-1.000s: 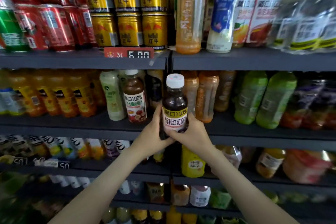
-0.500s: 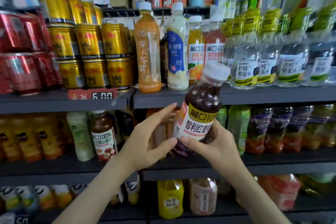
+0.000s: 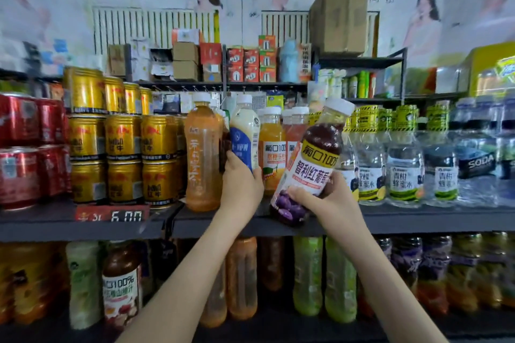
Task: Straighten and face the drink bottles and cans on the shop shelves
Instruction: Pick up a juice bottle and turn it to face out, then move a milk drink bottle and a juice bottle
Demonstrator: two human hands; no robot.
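My right hand [image 3: 328, 198] grips a dark grape juice bottle [image 3: 315, 159] with a white cap, tilted to the right in front of the upper shelf [image 3: 418, 217]. My left hand [image 3: 241, 178] holds the lower part of a cream bottle with a blue and white label [image 3: 245, 136], which stands on that shelf between a tall orange bottle [image 3: 202, 159] and an orange juice bottle [image 3: 271, 147]. A pink juice bottle [image 3: 292, 131] stands partly hidden behind the grape bottle.
Gold cans [image 3: 122, 145] and red cans [image 3: 25, 147] are stacked at the left, above a price tag [image 3: 111, 214]. Clear honey water bottles [image 3: 401, 164] line the right. The shelf below holds a brown juice bottle [image 3: 121, 284], orange and green bottles [image 3: 323, 278]. Boxes sit on top.
The view has risen to the upper shelf. My right hand carried the grape bottle up and right, tilted. My left hand let go of it and took hold of the cream bottle.
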